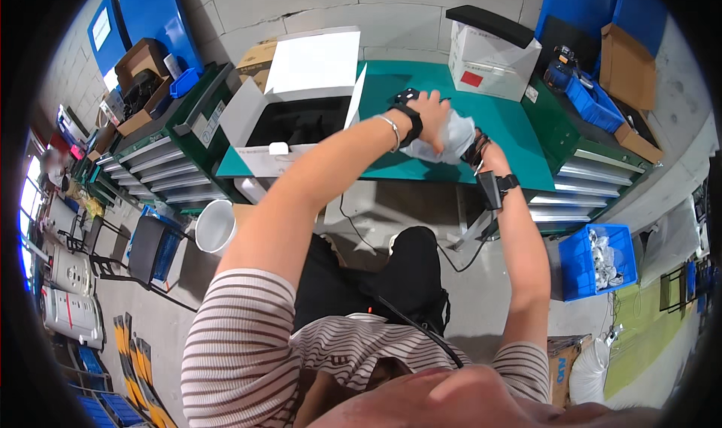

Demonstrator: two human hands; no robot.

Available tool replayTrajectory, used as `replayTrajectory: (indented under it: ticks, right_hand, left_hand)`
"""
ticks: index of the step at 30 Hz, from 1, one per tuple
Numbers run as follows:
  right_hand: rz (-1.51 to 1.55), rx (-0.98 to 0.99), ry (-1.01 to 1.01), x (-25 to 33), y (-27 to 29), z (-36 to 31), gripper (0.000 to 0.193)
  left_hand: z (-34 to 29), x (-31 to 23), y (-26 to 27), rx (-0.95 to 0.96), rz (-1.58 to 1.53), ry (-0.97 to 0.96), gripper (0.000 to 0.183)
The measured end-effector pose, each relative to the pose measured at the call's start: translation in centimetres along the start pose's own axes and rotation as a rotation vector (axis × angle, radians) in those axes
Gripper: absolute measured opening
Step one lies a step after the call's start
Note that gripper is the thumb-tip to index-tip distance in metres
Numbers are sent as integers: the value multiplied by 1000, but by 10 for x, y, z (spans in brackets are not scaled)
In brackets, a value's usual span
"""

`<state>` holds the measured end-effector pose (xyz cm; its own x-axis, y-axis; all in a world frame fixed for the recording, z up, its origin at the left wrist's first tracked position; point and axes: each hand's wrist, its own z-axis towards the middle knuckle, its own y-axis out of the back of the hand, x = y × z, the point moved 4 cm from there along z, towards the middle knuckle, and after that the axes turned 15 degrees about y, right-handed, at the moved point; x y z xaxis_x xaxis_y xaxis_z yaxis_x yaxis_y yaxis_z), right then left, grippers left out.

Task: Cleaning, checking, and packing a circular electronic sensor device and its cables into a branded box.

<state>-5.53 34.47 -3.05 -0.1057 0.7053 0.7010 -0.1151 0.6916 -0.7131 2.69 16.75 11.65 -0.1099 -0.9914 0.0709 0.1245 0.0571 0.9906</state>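
Observation:
Over the green table, a crumpled translucent plastic bag (457, 136) is between my two hands. My left hand (430, 119) is closed on the bag's left side, thumb toward me. At the bag's right end, my right hand (492, 159) is closed around a dark, cable-like bundle (475, 148); its fingers are partly hidden. Just beyond my left hand lies a small black item (407, 95) with light spots, its kind unclear. To the left stands an open white box (252, 119), flaps raised, with a black tray or insert (293, 121) inside.
A white box (489, 63) with a black lid-like piece stands on the green table (526, 138). Green drawer cabinets (162, 157) flank it. A white bucket (216, 226) and a chair (147, 255) stand at left. Lower right is a blue bin (598, 262). Black cables hang below the table.

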Motion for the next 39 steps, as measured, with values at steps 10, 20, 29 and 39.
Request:
replayTrajectory:
  ticks: [10,20,29,39]
  right_hand:
    - [-934,307,354,-16,13,23,33]
    - [-839,109,351,-3,8,-11,29]
    - [-1077,119,414,-15,42,18,25]
    - [-1534,134,646,3,-3,-12,25]
  left_hand:
    - [37,3,-46,224,47,103,103]
    - [-97,26,39,-365,-266,-199,68]
    - [-212,210,16,-303,-136,378,46]
    - [-236,220,-34,-557,74,377,29]
